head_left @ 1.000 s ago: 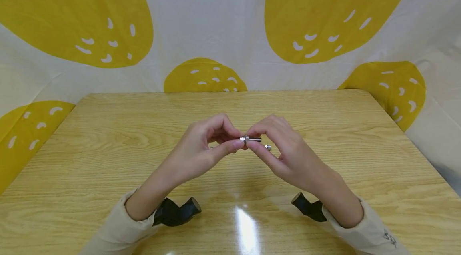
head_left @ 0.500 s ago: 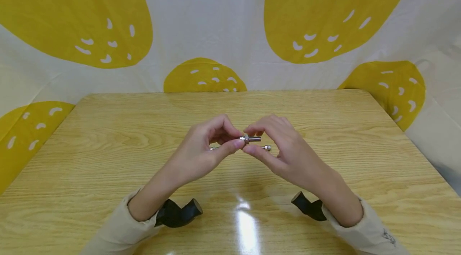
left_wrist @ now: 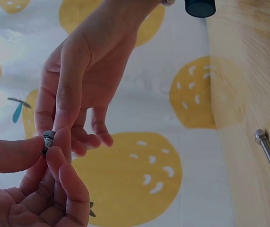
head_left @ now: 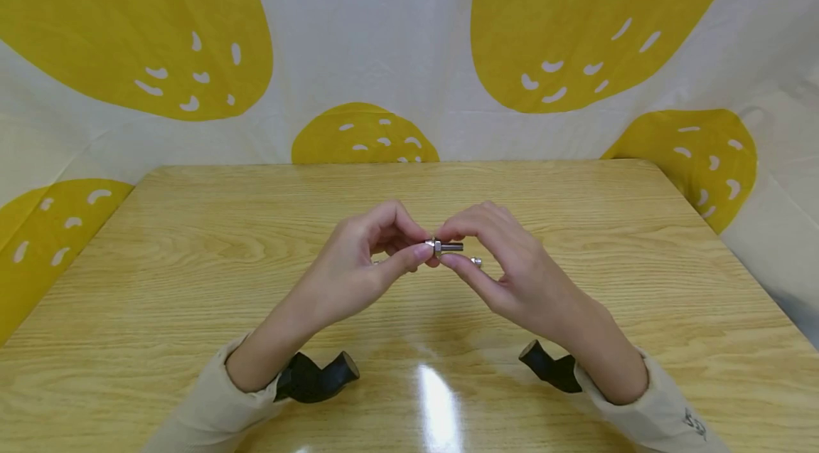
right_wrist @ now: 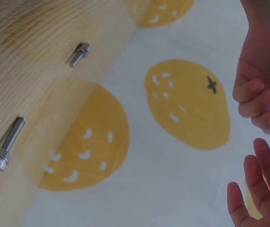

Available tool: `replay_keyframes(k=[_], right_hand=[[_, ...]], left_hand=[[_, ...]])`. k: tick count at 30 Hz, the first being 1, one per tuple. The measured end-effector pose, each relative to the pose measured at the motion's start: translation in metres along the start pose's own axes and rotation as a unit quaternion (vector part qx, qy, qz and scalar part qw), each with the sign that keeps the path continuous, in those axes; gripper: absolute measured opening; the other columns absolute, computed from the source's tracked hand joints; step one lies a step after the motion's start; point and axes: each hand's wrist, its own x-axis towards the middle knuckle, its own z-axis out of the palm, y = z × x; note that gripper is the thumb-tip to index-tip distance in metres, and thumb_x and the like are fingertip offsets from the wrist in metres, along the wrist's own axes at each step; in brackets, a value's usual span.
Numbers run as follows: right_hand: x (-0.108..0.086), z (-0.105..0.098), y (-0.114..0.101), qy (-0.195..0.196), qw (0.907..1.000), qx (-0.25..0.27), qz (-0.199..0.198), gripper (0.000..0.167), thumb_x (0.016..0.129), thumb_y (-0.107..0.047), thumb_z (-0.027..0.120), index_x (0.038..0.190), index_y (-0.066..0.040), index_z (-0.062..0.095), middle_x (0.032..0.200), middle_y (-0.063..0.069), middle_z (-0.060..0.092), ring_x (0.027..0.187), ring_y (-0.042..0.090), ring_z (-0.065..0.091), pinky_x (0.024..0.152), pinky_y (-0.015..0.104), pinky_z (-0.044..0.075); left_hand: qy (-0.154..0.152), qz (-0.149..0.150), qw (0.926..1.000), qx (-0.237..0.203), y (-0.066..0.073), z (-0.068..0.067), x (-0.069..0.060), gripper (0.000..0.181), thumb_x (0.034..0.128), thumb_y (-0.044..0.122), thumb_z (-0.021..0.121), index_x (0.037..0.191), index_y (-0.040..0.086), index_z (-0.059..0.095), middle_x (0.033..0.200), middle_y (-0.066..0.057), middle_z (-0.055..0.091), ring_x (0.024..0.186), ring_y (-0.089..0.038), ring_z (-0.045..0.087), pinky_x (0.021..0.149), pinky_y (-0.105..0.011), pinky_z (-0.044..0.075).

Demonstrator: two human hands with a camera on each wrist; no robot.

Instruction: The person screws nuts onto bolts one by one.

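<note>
In the head view, my left hand (head_left: 365,268) pinches one end of a small silver bolt (head_left: 454,247) between thumb and fingers. The bolt lies level, its shank pointing right. A hex nut (head_left: 438,247) sits on it, and my right hand (head_left: 512,268) grips that nut with thumb and index finger. From the left wrist view, the metal piece (left_wrist: 48,137) shows between the fingertips of my left hand (left_wrist: 40,179) and right hand (left_wrist: 87,75). Most of it is hidden by fingers in the right wrist view.
On the wooden table (head_left: 409,197), a second bolt (head_left: 476,262) lies behind the right hand. The right wrist view shows a bolt with a nut (right_wrist: 4,144) and another bolt (right_wrist: 79,54). Black mounts (head_left: 318,377) sit at both wrists. A fruit-patterned cloth (head_left: 371,26) hangs behind.
My right thumb and index finger spread off the nut half a second ago and are now back on it. The left hand and the bolt have barely moved.
</note>
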Motion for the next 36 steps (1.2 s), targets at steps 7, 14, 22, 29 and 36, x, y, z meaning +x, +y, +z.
replay_keyframes(k=[7, 14, 22, 29, 36], right_hand=[[0.000, 0.002, 0.001, -0.013, 0.9997, -0.016, 0.013, 0.021, 0.095, -0.024, 0.054, 0.103, -0.005, 0.059, 0.097, 0.000, 0.062, 0.093, 0.014, 0.052, 0.085, 0.026, 0.040], [0.000, 0.006, 0.002, -0.009, 0.9995, -0.030, -0.006, 0.032, 0.100, -0.031, 0.040, 0.097, -0.004, 0.057, 0.093, 0.001, 0.060, 0.090, 0.014, 0.051, 0.086, 0.029, 0.038], [-0.001, 0.009, 0.003, -0.013, 0.9991, -0.041, -0.003, 0.037, 0.102, -0.033, 0.034, 0.096, -0.005, 0.057, 0.092, 0.001, 0.060, 0.090, 0.014, 0.051, 0.083, 0.027, 0.039], [-0.002, 0.007, 0.005, -0.019, 0.9989, -0.039, 0.019, 0.031, 0.100, -0.031, 0.040, 0.098, -0.006, 0.059, 0.094, 0.000, 0.061, 0.091, 0.013, 0.051, 0.085, 0.027, 0.039], [-0.007, 0.006, 0.019, -0.017, 0.9930, -0.106, 0.048, 0.025, 0.096, -0.024, 0.052, 0.106, -0.003, 0.061, 0.101, 0.004, 0.063, 0.098, 0.019, 0.055, 0.088, 0.038, 0.042]], left_hand=[[-0.002, 0.004, 1.0000, 0.001, 0.000, 0.000, 0.000, 0.006, 0.0883, 0.005, 0.062, 0.091, 0.003, 0.057, 0.087, -0.005, 0.067, 0.074, -0.012, 0.062, 0.066, -0.026, 0.052], [-0.004, 0.009, 0.9999, -0.009, 0.001, 0.002, -0.001, 0.006, 0.0879, 0.004, 0.062, 0.090, 0.003, 0.057, 0.086, -0.006, 0.068, 0.075, -0.013, 0.063, 0.065, -0.025, 0.051], [-0.010, 0.004, 0.9999, 0.004, 0.001, 0.002, 0.000, 0.005, 0.0886, 0.005, 0.062, 0.091, 0.005, 0.057, 0.085, -0.003, 0.068, 0.074, -0.010, 0.063, 0.068, -0.027, 0.053], [-0.005, 0.007, 0.9997, 0.022, -0.002, 0.001, 0.001, 0.005, 0.0880, 0.006, 0.063, 0.090, 0.005, 0.058, 0.085, -0.003, 0.068, 0.073, -0.010, 0.062, 0.069, -0.028, 0.053], [0.004, -0.069, 0.9961, 0.055, -0.029, -0.012, 0.014, 0.009, 0.0880, 0.012, 0.064, 0.093, 0.006, 0.060, 0.089, -0.005, 0.068, 0.075, -0.014, 0.062, 0.066, -0.027, 0.052]])
